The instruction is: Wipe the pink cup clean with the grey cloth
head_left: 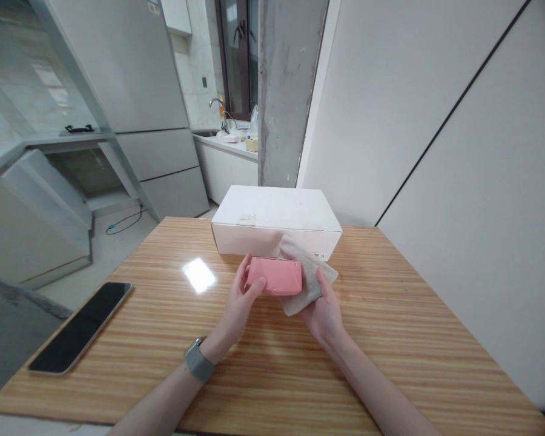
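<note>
A small pink case (275,276) is held above the wooden table (390,363), just in front of a closed white box (275,221). My left hand (241,303) grips the case's left end, thumb on its front face. My right hand (323,310) holds a beige cloth (305,272) against the case's right side and underside. The cloth drapes up behind the case and touches the white box's front. A grey watch sits on my left wrist.
A dark phone (80,327) lies face up near the table's left edge. A white wall runs along the right side. A concrete pillar (284,91) stands behind the box, with a kitchen counter and tap farther back.
</note>
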A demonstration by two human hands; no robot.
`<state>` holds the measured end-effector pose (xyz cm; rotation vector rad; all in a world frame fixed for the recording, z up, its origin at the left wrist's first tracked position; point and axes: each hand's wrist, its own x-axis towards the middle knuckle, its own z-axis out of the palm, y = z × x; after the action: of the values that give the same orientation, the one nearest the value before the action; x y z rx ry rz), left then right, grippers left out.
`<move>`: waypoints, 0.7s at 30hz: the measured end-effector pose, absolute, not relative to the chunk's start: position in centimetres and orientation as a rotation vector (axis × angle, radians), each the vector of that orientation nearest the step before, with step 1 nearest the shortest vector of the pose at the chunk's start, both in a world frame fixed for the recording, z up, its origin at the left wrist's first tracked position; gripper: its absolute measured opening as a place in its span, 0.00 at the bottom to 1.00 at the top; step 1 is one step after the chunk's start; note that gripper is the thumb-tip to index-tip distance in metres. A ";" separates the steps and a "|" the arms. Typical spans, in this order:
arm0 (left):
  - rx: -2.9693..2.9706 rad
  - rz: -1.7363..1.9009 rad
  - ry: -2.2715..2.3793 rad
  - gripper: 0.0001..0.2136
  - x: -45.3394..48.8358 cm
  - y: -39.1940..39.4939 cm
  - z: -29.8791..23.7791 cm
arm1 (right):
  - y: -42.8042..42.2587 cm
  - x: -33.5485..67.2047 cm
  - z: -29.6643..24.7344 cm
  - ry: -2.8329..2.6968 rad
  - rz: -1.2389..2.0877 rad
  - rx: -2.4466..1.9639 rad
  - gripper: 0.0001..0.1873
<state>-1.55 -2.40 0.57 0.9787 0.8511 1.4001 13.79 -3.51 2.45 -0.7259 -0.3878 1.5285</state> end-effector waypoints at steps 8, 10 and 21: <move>0.862 1.380 0.628 0.32 -0.9 -2.9 0.8 | -3.8 13.7 2.6 -0.388 1.566 -0.734 0.24; 0.824 1.365 0.596 0.30 -0.9 -3.0 0.8 | -3.9 13.7 2.7 -0.375 1.563 -0.745 0.23; 0.953 1.447 0.827 0.30 -1.6 -2.6 0.8 | -4.2 13.5 1.8 -0.426 1.512 -0.820 0.22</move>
<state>-1.57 -2.59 0.79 0.9531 0.8274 1.4468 13.53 -4.21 1.83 -0.8203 -0.4258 1.5116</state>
